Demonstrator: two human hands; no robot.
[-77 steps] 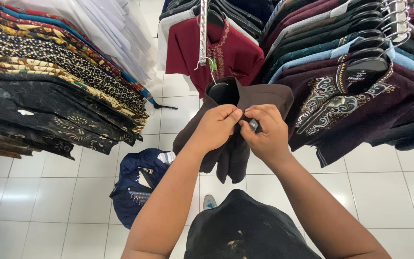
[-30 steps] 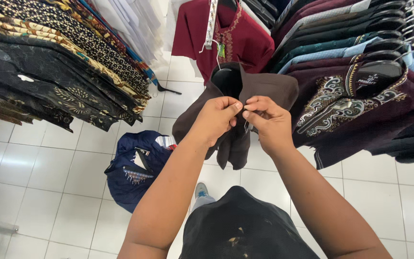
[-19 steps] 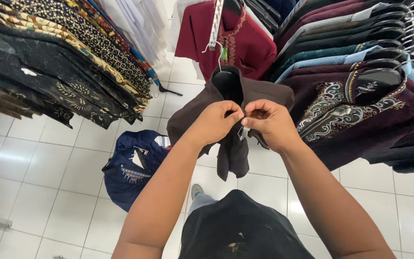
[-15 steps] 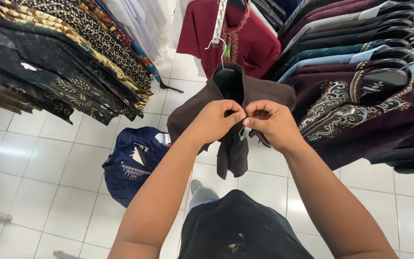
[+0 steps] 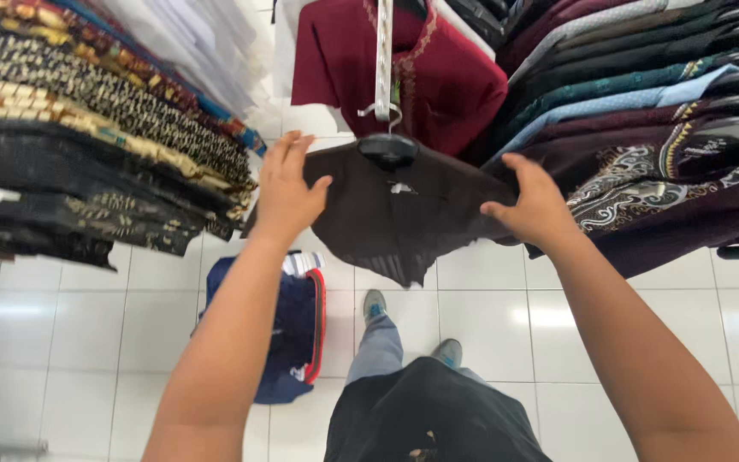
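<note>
A dark brown shirt [image 5: 404,214] hangs on a black hanger [image 5: 387,151] from a white strap [image 5: 383,60] between crowded clothing racks, the person's two hands now parted to its shoulders; half a second ago both hands were bunched together at the middle of the shirt's front, pinching at the placket. The left hand [image 5: 288,192] grips the shirt's left shoulder edge, thumb over the cloth and fingers behind it; the right hand [image 5: 534,205] takes the other shoulder, fingers curled onto the fabric, though how firmly it holds is hard to judge from this angle. The garment, which drooped folded and narrow a moment before, is spread flat and wide across the hanger; the fastening work at its front appears finished and the hands have gone over to squaring the shirt up. Behind it hangs a maroon shirt [image 5: 438,77]; patterned dark garments [image 5: 87,154] fill the rack at left, embroidered ones [image 5: 660,180] the rack at right; a blue bag [image 5: 288,329] lies on the white tiled floor [image 5: 62,342].
</note>
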